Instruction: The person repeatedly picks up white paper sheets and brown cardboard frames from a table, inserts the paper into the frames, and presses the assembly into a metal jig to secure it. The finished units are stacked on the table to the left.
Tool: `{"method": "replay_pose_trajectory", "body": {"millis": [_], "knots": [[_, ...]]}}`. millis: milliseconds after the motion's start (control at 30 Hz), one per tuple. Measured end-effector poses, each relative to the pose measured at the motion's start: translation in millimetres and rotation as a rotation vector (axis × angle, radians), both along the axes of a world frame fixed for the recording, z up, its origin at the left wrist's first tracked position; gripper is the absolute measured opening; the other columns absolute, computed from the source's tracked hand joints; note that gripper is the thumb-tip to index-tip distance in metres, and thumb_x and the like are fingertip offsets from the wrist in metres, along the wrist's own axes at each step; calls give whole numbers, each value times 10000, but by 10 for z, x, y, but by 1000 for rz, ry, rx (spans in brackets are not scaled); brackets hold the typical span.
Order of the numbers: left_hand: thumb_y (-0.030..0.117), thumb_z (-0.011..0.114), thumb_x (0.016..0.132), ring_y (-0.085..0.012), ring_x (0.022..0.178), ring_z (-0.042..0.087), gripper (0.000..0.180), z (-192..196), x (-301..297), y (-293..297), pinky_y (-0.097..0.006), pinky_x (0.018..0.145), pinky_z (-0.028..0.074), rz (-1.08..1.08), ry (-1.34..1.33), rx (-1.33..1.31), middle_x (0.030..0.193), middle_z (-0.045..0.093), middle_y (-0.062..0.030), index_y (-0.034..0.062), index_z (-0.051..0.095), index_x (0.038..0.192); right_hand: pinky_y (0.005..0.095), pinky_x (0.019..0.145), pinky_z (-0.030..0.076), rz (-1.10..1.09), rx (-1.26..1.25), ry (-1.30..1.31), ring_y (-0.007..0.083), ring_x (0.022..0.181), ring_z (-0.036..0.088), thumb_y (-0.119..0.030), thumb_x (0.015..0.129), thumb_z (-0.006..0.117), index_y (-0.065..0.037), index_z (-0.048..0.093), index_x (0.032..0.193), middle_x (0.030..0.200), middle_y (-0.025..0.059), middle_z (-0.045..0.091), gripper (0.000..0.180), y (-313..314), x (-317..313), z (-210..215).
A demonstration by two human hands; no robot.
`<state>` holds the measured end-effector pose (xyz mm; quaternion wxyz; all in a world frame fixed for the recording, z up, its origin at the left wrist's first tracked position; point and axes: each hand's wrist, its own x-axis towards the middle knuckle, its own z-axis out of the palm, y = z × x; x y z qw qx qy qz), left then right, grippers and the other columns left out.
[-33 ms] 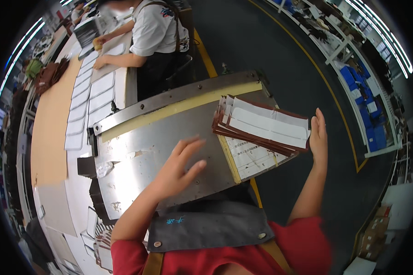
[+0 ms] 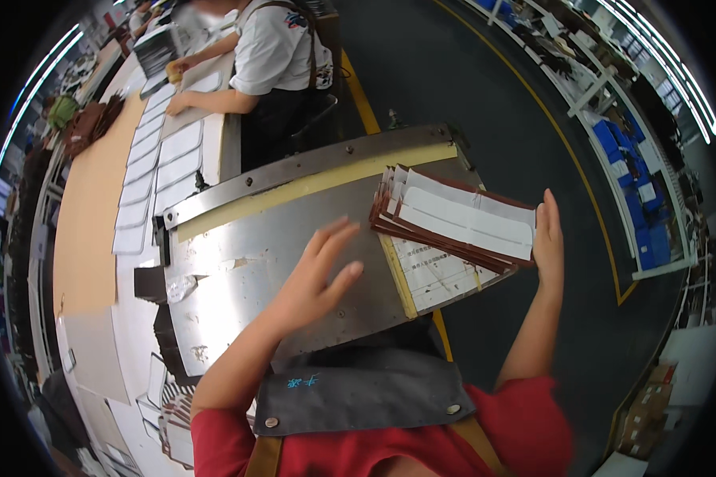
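Though against R grip (image 2: 548, 237), brn/wht stack (image 2: 463, 220) apart from L grip (image 2: 320, 272).

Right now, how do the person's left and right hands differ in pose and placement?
The left hand is over the metal plate, clear of the brown-edged stack; the right hand is at the stack's right end. The left hand's thumb stands apart from its fingers; the right hand's fingers lie close together, pointing up the picture. Both are bare and grasp nothing.

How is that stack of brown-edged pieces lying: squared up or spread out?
Slightly spread: the stack has edges stepping apart at its left end instead of lining up. The right hand is at the opposite end.
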<state>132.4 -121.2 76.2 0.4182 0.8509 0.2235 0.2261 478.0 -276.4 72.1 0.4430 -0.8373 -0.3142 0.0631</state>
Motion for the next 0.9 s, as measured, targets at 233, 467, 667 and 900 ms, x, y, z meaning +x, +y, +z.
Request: {"method": "replay_pose_trajectory", "body": {"millis": [233, 467, 667, 900], "knots": [[289, 426, 984, -374, 1384, 217, 576, -412, 640, 192, -402, 1130, 198, 142, -21, -169, 1466, 239, -265, -72, 258, 1401, 411, 1089, 303, 154, -123, -129, 335, 1349, 329, -352, 1004, 346, -57, 417, 1373, 1462, 162, 346, 477, 303, -183, -26], [228, 478, 974, -246, 988, 572, 344, -245, 369, -466, -348, 865, 475, 270, -126, -280, 1089, 557, -159, -15, 482, 1217, 359, 982, 397, 785, -398, -236, 336, 1175, 507, -345, 962, 439, 5, 536, 1240, 1260, 210, 537, 457, 962, -68, 380], [423, 380, 999, -200, 978, 589, 511, -540, 91, -1370, -323, 888, 447, -276, 32, -938, 985, 637, -134, -28, 581, 1130, 413, 918, 430, 1072, -677, -380, 384, 1086, 534, -404, 922, 500, 34, 502, 1220, 1170, 244, 533, 529, 1257, -101, 53], [517, 358, 975, -258, 1304, 399, 715, -593, 168, -1500, -340, 1091, 300, 133, -271, -1306, 1389, 426, -192, -72, 337, 1381, 484, 829, 452, 1262, -440, -466, 450, 1001, 547, -336, 919, 520, 1, 439, 1267, 1139, 257, 524, 491, 795, -1068, -27]]}}
